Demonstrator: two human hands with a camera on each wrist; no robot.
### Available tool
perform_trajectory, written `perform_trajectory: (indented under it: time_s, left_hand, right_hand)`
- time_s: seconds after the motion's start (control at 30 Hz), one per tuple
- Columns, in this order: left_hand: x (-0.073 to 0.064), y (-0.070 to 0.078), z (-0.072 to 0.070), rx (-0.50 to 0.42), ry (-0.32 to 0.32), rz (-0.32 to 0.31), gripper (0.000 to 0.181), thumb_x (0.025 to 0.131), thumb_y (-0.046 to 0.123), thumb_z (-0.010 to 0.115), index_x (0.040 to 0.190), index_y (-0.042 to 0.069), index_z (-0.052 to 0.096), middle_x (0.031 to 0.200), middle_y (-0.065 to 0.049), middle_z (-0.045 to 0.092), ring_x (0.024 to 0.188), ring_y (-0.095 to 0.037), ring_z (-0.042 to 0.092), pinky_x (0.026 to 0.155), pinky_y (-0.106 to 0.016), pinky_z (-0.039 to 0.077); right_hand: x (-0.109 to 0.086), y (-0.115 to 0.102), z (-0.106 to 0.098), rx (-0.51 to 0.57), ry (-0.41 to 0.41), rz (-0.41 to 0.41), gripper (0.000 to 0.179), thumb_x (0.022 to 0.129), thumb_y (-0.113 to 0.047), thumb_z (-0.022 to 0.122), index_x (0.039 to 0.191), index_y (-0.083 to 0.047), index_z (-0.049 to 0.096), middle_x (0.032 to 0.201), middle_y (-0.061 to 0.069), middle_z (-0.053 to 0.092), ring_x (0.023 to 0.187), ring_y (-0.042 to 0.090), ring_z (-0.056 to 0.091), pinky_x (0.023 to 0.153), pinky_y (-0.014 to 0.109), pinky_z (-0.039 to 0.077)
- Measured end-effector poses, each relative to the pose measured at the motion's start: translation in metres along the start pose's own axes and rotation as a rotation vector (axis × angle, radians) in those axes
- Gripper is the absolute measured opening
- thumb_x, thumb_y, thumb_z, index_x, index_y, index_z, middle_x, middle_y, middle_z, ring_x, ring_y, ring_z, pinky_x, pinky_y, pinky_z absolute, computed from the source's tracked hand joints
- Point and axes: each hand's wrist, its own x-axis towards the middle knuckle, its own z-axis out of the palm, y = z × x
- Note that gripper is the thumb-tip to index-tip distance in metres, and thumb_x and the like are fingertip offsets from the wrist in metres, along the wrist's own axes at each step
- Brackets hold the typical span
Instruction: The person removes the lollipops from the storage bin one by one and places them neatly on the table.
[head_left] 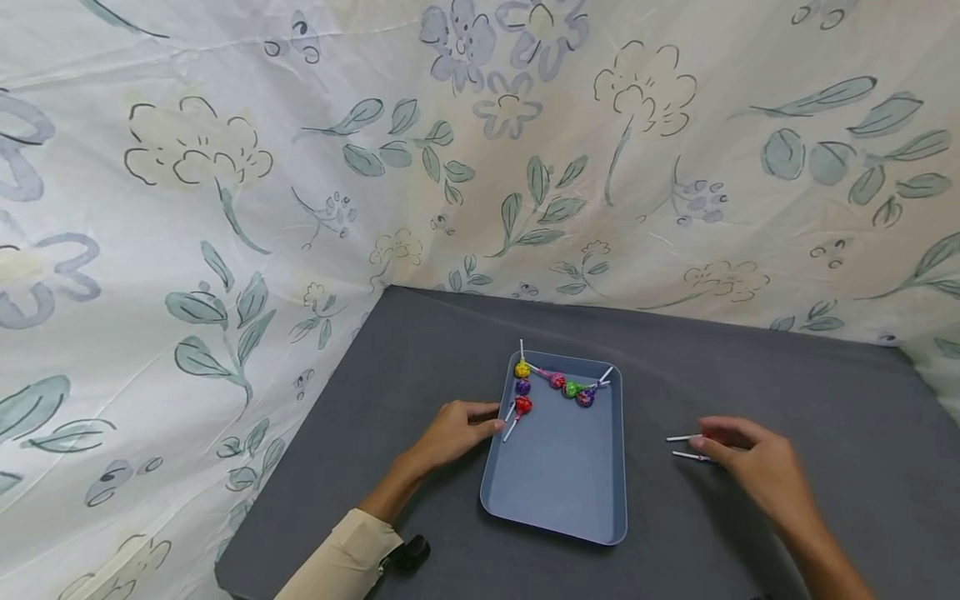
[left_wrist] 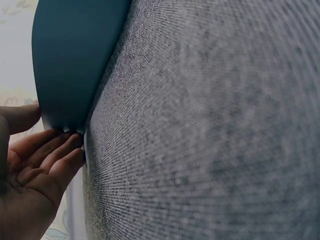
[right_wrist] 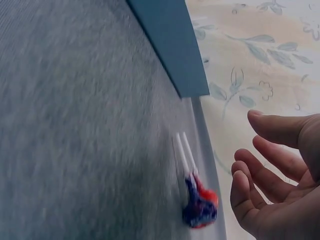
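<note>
Two small wrapped lollipops (right_wrist: 200,210) with white sticks, one red and one purple, lie side by side on the dark grey table (head_left: 660,525) right of the rectangular blue-grey tray (head_left: 558,487), beside the right grip (head_left: 750,460), thumb and fingers spread, while the left grip (head_left: 455,432) pinches the tray's edge.

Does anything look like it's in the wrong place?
Maybe two lollipops: they lie on the table by the right hand, outside the tray, while the other lollipops are in it. I see nothing spilled.
</note>
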Motion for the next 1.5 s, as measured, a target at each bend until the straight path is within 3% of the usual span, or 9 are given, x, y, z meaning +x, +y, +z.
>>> perform_trajectory:
  time_s: [0.1,0.3,0.47,0.8,1.1,1.33,1.5]
  left_hand:
    - [0.0,0.0,0.0,0.002,0.0,0.001,0.046,0.103,0.031,0.071,0.139,0.003,0.07,0.141,-0.013,0.068,0.129,-0.026,0.066,0.109,-0.05,0.052]
    - [0.001,0.001,0.0,-0.001,0.005,0.005,0.045,0.103,0.03,0.071,0.139,0.003,0.07,0.141,-0.013,0.069,0.128,-0.025,0.067,0.108,-0.05,0.053]
    - [0.0,0.001,-0.001,-0.001,0.005,0.006,0.045,0.103,0.03,0.072,0.139,0.003,0.069,0.141,-0.012,0.068,0.128,-0.025,0.067,0.109,-0.05,0.053]
    - [0.001,0.0,-0.001,-0.001,0.01,0.004,0.045,0.103,0.03,0.072,0.139,0.003,0.07,0.141,-0.013,0.069,0.128,-0.026,0.067,0.108,-0.05,0.053]
    - [0.0,0.0,-0.001,0.016,0.006,0.006,0.045,0.104,0.03,0.071,0.139,0.002,0.07,0.142,-0.014,0.068,0.128,-0.028,0.067,0.109,-0.051,0.052]
    - [0.0,0.0,0.0,0.024,0.002,0.0,0.046,0.104,0.031,0.07,0.139,0.002,0.069,0.141,-0.014,0.069,0.125,-0.026,0.069,0.107,-0.049,0.054]
    - [0.0,0.0,0.0,0.021,-0.003,-0.007,0.046,0.104,0.031,0.071,0.139,0.002,0.069,0.141,-0.014,0.069,0.124,-0.026,0.069,0.107,-0.05,0.054]
  right_hand:
    - [0.001,-0.007,0.003,0.001,-0.004,-0.018,0.045,0.09,-0.043,0.086,0.123,-0.013,0.079,0.1,-0.006,0.079,0.085,-0.013,0.058,0.071,0.015,0.043]
    - [0.004,-0.022,0.01,0.036,-0.087,0.013,0.053,0.093,-0.05,0.081,0.131,-0.013,0.075,0.117,0.007,0.079,0.09,-0.012,0.059,0.073,0.016,0.049]
    - [0.006,-0.034,0.017,0.087,-0.124,0.004,0.052,0.094,-0.045,0.081,0.132,-0.011,0.073,0.12,0.009,0.078,0.093,-0.002,0.066,0.075,0.022,0.053]
    - [0.008,-0.055,0.03,0.189,-0.165,-0.017,0.052,0.096,-0.041,0.08,0.134,-0.007,0.071,0.13,0.015,0.074,0.099,-0.001,0.068,0.08,0.023,0.056]
    - [0.007,-0.071,0.042,0.264,-0.189,-0.009,0.052,0.097,-0.034,0.081,0.136,-0.002,0.068,0.13,0.019,0.072,0.099,0.004,0.071,0.08,0.021,0.058]
    - [0.01,-0.08,0.054,0.293,-0.203,-0.017,0.048,0.098,-0.031,0.079,0.136,-0.002,0.068,0.127,0.017,0.072,0.103,0.019,0.072,0.081,0.024,0.06]
    - [0.011,-0.083,0.061,0.317,-0.208,-0.032,0.047,0.099,-0.032,0.078,0.134,-0.002,0.069,0.125,0.016,0.072,0.1,0.018,0.071,0.08,0.028,0.061]
